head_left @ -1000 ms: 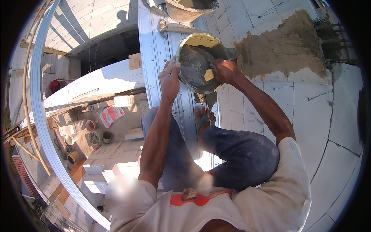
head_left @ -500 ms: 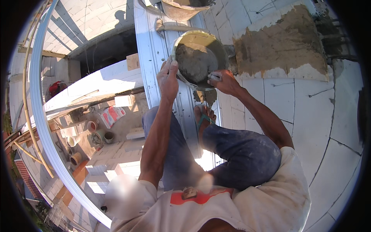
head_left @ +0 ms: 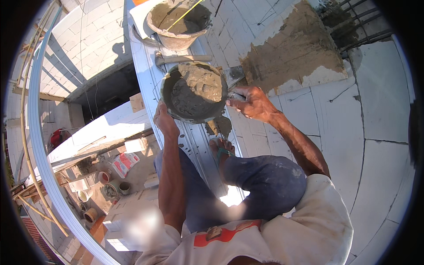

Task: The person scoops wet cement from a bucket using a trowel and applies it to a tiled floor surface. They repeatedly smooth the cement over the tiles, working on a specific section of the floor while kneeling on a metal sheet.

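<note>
Holding mortar pan (head_left: 194,92) at its near-left rim with left hand (head_left: 164,120); right hand (head_left: 252,102) fingers closed on trowel (head_left: 233,76) beside the wall patch (head_left: 293,53). I judge the tilted pan may spill.

The round metal pan of grey mortar (head_left: 194,92) filled the space between the left hand (head_left: 164,120) and the right hand (head_left: 252,103), leaving no gap there. Just beyond it a wooden-handled tool (head_left: 181,58) lay across the pale metal plank (head_left: 148,66), and the clay-coloured bucket of mortar (head_left: 179,22) blocked the plank's far end. To the right, the white block wall (head_left: 380,101) stood bare below the brown plaster patch (head_left: 293,48). A sandalled foot (head_left: 221,148) occupied the plank nearer in.
</note>
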{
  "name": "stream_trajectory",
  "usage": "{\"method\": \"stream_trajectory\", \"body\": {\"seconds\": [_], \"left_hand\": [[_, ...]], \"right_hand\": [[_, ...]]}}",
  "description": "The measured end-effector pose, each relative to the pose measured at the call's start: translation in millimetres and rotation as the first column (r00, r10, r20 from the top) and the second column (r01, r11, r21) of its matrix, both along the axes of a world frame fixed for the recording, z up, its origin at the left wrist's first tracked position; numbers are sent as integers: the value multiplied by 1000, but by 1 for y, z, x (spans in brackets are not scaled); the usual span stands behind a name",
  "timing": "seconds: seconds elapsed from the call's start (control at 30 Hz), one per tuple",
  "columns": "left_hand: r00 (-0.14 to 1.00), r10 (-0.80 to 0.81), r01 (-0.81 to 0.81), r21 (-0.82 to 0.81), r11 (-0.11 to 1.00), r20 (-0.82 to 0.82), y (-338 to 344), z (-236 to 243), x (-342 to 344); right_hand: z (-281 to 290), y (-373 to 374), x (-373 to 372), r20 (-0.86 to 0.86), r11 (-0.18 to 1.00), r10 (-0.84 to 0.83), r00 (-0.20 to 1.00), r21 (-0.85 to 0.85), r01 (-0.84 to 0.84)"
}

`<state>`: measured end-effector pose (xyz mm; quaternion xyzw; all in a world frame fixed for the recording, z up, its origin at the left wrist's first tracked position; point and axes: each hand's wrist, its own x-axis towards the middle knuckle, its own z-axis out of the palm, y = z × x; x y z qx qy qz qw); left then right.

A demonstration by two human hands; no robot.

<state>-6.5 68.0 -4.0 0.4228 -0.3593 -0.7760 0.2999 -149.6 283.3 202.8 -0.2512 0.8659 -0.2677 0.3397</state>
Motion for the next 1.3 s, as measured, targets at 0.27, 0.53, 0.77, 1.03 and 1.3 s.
{"method": "stream_trajectory", "body": {"seconds": [0.27,0.53,0.77,1.03,1.3], "left_hand": [[1000,-3,3,1,1000,-3,10,-11,-11],[997,-66,60,-131,990,-39,-3,-15,1],[962,-221,183,-219,958,-160,16,14,-6],[949,-310,262,-423,868,-49,15,20,-2],[951,-297,241,-394,887,-88,6,13,-4]], "right_hand": [[193,80,-41,173,858,-381,908,-300,417],[195,133,-60,83,592,-630,772,-593,546],[17,77,-42,-657,996,88,748,65,-60],[-166,-2,-81,-697,859,479,534,248,-448],[-161,-14,-66,-556,675,727,402,472,-568]]}}
